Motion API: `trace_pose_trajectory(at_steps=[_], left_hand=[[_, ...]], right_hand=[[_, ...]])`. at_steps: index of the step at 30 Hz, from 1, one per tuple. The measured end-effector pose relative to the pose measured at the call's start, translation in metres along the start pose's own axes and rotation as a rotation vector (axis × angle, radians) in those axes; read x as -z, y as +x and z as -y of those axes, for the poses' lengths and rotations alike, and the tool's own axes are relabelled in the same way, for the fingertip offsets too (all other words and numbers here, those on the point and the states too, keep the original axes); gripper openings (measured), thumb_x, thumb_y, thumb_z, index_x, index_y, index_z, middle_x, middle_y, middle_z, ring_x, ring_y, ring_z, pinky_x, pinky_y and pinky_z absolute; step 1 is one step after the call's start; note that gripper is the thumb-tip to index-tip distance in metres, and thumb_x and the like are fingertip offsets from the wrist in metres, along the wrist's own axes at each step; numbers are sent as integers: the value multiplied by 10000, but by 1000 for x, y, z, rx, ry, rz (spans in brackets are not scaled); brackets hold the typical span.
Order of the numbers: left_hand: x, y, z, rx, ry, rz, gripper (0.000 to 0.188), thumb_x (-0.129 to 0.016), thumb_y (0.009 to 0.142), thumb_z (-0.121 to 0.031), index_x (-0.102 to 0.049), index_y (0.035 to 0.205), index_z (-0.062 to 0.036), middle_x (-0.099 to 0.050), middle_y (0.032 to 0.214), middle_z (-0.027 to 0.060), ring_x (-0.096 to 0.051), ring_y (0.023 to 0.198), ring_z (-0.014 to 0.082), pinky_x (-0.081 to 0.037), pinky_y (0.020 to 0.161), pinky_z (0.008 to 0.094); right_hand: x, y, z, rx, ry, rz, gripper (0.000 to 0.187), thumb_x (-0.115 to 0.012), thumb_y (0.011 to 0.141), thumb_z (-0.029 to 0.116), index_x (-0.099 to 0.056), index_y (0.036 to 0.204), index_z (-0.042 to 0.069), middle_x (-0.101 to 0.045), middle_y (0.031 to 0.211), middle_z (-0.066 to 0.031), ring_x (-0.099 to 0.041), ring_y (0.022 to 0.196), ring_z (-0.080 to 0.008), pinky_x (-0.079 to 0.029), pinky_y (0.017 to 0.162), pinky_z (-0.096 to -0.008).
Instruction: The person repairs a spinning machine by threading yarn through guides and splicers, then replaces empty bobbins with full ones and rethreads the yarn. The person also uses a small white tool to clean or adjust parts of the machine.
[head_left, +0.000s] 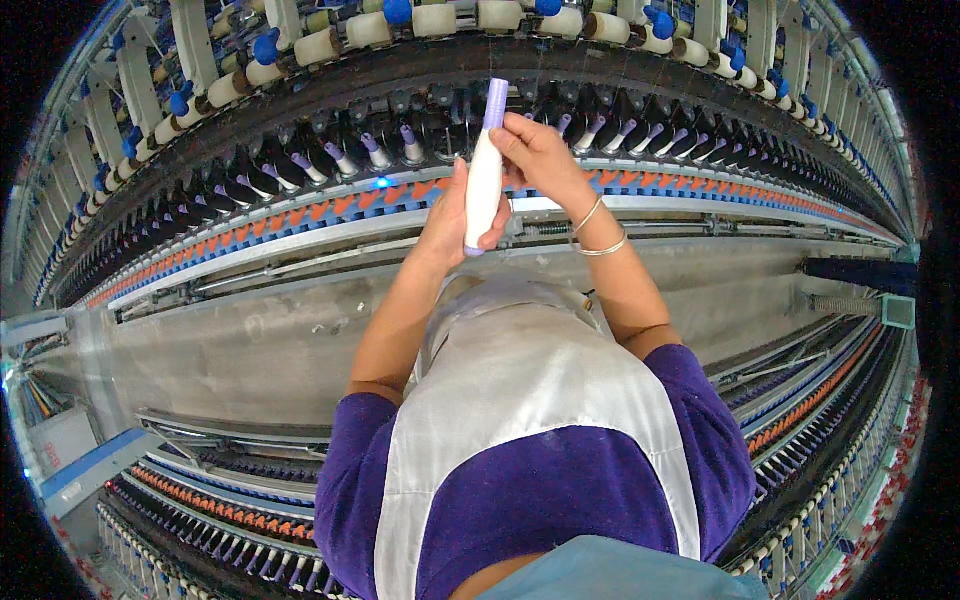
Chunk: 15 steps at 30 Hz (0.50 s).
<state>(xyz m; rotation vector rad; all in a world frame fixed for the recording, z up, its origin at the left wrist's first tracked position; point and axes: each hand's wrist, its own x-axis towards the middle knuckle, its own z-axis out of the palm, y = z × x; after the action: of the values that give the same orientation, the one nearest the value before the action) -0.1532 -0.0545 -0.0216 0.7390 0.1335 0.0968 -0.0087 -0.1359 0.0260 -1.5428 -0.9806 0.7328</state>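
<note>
A yarn bobbin (pixel 485 185), a pale purple tube wound with white yarn, stands nearly upright in front of me, leaning slightly right at its top. My left hand (pixel 447 222) is wrapped round its lower part from behind, with fingertips showing at the right side. My right hand (pixel 541 157) pinches it where the yarn ends and the bare tube begins; some of its fingers are hidden. Beyond my hands runs a spinning frame's row of spindles, several bearing partly wound purple bobbins (pixel 376 152).
Large white yarn rolls (pixel 435 20) with blue knobs (pixel 266 46) line the frame's top. An orange and blue toothed strip (pixel 345 208) runs below the spindles. Another spinning frame (pixel 220 510) stands behind me, across a grey floor aisle (pixel 250 350).
</note>
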Motion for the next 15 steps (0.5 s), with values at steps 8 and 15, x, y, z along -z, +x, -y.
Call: trace_pose_trajectory(at_steps=[8,15], left_hand=[[-19,-7,-24,-18,439,-331,340,-541,934,-329,-547,1045,-7,-607,770,77,-596,604,132,-480,486,243],[-21,-2,-29,-34,359,-269,441,-412,984,-369,-455,1276,-41,-603,787,58,-564,581,117,-467,471,237]], right_hand=[[34,8,23,687,-1018,-430,71,-611,835,105,-618,785,55,-608,786,-82,-581,622,-260,-463,527,-322],[30,-1,0,-34,171,-107,153,-570,921,204,-627,945,64,-615,779,-8,-501,600,-78,-412,515,-244]])
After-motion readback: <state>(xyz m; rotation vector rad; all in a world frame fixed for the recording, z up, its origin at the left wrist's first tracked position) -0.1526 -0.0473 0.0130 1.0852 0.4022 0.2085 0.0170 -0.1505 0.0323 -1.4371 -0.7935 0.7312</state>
